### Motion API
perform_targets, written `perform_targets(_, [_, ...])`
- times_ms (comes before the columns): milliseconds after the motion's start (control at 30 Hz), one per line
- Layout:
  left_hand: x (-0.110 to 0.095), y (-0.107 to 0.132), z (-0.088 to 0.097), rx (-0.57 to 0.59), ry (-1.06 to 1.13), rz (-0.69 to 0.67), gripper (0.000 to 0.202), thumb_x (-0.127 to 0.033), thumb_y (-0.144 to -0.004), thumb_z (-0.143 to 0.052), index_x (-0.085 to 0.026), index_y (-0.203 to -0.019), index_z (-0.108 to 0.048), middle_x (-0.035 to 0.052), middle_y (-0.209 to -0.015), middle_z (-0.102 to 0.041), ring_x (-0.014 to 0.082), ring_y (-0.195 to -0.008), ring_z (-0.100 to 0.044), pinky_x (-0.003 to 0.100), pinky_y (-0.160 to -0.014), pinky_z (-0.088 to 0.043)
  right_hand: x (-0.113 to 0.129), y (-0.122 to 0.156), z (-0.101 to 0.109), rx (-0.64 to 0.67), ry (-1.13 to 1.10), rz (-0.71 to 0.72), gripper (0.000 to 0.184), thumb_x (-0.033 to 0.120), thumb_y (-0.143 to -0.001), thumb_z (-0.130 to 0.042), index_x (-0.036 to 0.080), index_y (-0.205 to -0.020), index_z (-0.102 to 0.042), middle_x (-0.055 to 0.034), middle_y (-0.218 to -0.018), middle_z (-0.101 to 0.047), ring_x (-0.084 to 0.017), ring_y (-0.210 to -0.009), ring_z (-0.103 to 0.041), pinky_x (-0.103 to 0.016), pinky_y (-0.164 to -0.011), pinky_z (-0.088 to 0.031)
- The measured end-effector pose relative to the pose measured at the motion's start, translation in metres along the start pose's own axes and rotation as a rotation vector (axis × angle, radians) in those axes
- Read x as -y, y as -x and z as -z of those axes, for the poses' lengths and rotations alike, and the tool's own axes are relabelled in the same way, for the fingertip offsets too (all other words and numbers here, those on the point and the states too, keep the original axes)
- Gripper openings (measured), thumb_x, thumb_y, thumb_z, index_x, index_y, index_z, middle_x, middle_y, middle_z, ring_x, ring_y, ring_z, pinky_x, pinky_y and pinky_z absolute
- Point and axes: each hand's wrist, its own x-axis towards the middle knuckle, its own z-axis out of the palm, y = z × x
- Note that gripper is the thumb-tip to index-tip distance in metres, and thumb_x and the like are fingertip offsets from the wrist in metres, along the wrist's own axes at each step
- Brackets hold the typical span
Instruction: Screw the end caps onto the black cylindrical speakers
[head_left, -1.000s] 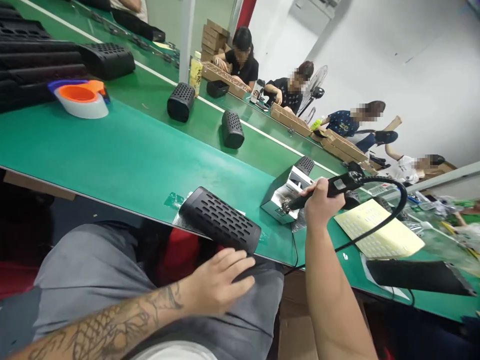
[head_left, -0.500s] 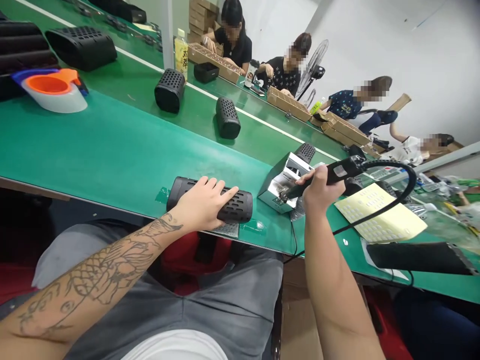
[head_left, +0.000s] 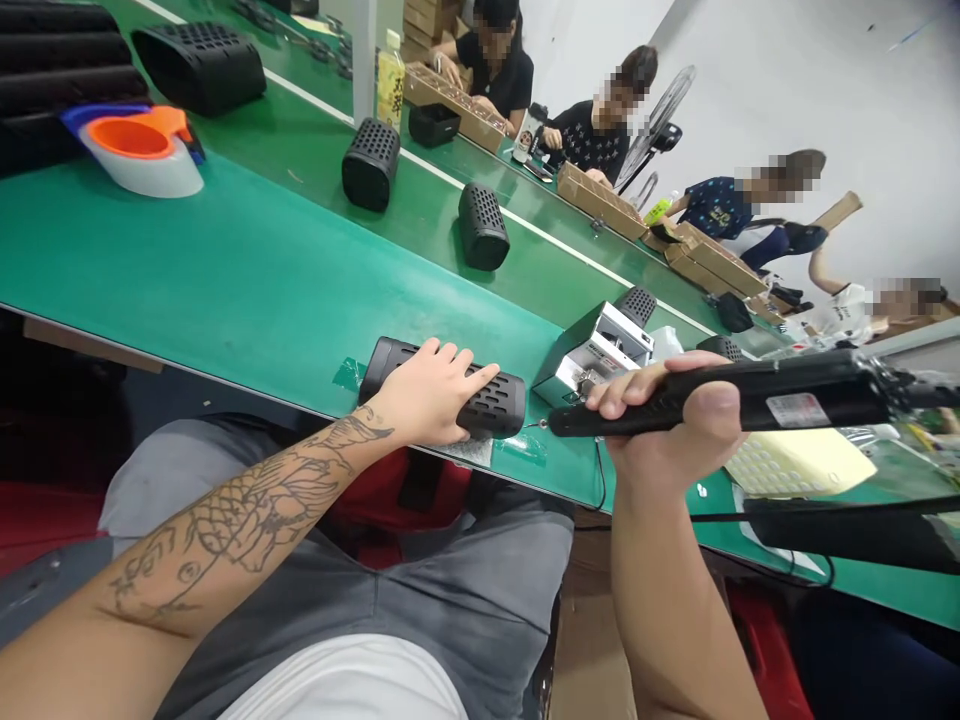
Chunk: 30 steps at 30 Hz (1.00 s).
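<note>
A black perforated housing (head_left: 496,405), shaped like a speaker shell, lies on its side at the front edge of the green bench. My left hand (head_left: 429,392) is wrapped over its top and grips it. In my right hand (head_left: 679,405) is a black electric screwdriver (head_left: 795,392), held nearly level. Its tip, with a small screw, points left at the housing's right end; whether they touch I cannot tell. Behind the screwdriver stands a metal screw feeder (head_left: 574,350), partly covered by my right fingers.
More perforated housings (head_left: 484,228) stand on the bench beyond. A tape dispenser (head_left: 146,160) sits at the left. A yellow sticker sheet (head_left: 802,462) lies at the right, near a black cable. Several co-workers sit across the bench with cardboard trays (head_left: 600,203).
My right hand has brought the screwdriver away from the screw feeder, left and down to the housing's end, and tilted it level. My left hand still holds the housing.
</note>
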Motion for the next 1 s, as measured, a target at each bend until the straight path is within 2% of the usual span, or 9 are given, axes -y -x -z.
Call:
perform_targets(100, [-0.002,0.0,0.001,0.012,-0.011,0.007,0.106,-0.058,-0.099,-0.089,-0.02,-0.191,-0.053,0.0259,-0.16,-0.075,0.0479,-0.142,-0.07,0.059,-0.126,-0.045,0.0,0.012,-0.018,0.098,-0.056,-0.012,0.037,0.06,-0.092,-0.1,0.028,-0.097,-0.081,0.0072,-0.063,-0.068,-0.017,-0.044,-0.064,-0.033,-0.047,-0.061])
perform_targets(200, [-0.003,0.0,0.002,0.011,-0.011,0.009,0.106,-0.058,-0.1,-0.089,-0.02,-0.192,-0.052,0.0259,-0.161,-0.075,0.0475,-0.144,-0.07,0.058,-0.127,-0.044,-0.009,0.015,-0.026,0.121,-0.043,0.0,0.036,0.06,-0.094,-0.1,0.029,-0.096,-0.081,0.0056,-0.062,-0.069,-0.018,-0.043,-0.065,-0.033,-0.045,-0.059])
perform_targets(467, [-0.004,0.001,0.002,-0.004,0.011,0.009,0.104,-0.054,-0.099,-0.091,-0.018,-0.19,-0.054,0.0262,-0.161,-0.075,0.0472,-0.144,-0.069,0.058,-0.127,-0.042,-0.025,0.014,-0.023,0.205,-0.051,-0.044,0.041,0.056,-0.099,-0.099,0.025,-0.094,-0.073,0.006,-0.065,-0.07,-0.017,-0.045,-0.067,-0.031,-0.048,-0.061])
perform_targets(733, [-0.006,0.001,0.004,0.006,0.015,0.017,0.102,-0.052,-0.101,-0.089,-0.018,-0.19,-0.054,0.0269,-0.159,-0.075,0.0478,-0.142,-0.069,0.059,-0.123,-0.042,-0.027,0.017,-0.03,0.289,-0.117,-0.099,0.041,0.053,-0.093,-0.105,0.025,-0.091,-0.076,0.0063,-0.063,-0.072,-0.014,-0.042,-0.063,-0.03,-0.049,-0.064])
perform_targets(1000, [-0.006,0.001,0.002,-0.021,0.022,0.03,0.102,-0.054,-0.098,-0.092,-0.02,-0.188,-0.057,0.0254,-0.156,-0.077,0.0473,-0.14,-0.07,0.058,-0.121,-0.042,-0.028,0.022,-0.029,0.261,-0.032,-0.123,0.052,0.065,-0.089,-0.106,0.026,-0.089,-0.073,0.007,-0.062,-0.069,-0.014,-0.042,-0.062,-0.031,-0.049,-0.063])
